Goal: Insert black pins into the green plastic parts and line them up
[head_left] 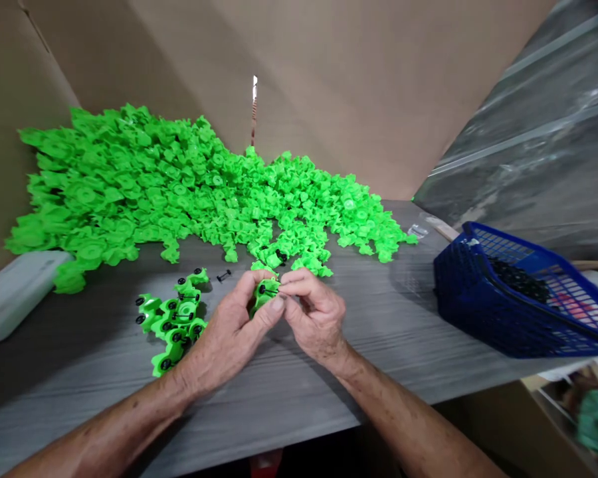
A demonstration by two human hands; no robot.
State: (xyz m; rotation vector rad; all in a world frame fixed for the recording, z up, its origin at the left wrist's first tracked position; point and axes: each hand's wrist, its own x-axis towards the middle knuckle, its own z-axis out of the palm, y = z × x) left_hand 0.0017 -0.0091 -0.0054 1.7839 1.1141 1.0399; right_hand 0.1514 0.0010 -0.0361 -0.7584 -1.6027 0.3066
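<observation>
Both of my bare forearms (pixel 99 431) come in from the bottom of the view over the grey wood-grain desk (pixel 299 398), whose laminate is flat and streaky. My left hand (pixel 224 338) and right hand (pixel 316 315) meet above it, their fingers (pixel 299 285) pressed together and clamped on a green plastic piece (pixel 264 295) fitted with small black wheels. That piece sits just in front of the heap of bright green moulded parts (pixel 179 192), a loose, spiky mound of ribbed, disc-centred shapes with glossy surfaces.

Near the front of the heap, to its left, lies a cluster of assembled green pieces (pixel 172 325), each with round black wheels. Beside that cluster, closer to the heap, lies one loose black axle (pixel 224 275) with rounded ends. Off the heap's left end rests a white plastic container (pixel 17 295), smooth and rounded, touching the outermost green parts.

To the right of the heap, a blue plastic mesh basket (pixel 508 292) sits tilted, holding a mass of small black parts (pixel 521 280). A scrap of clear plastic (pixel 417 230) lies just off the heap's right end. Behind the heap rises a creased cardboard wall (pixel 329 66), with a thin white-tipped stick (pixel 254 106) standing against it.
</observation>
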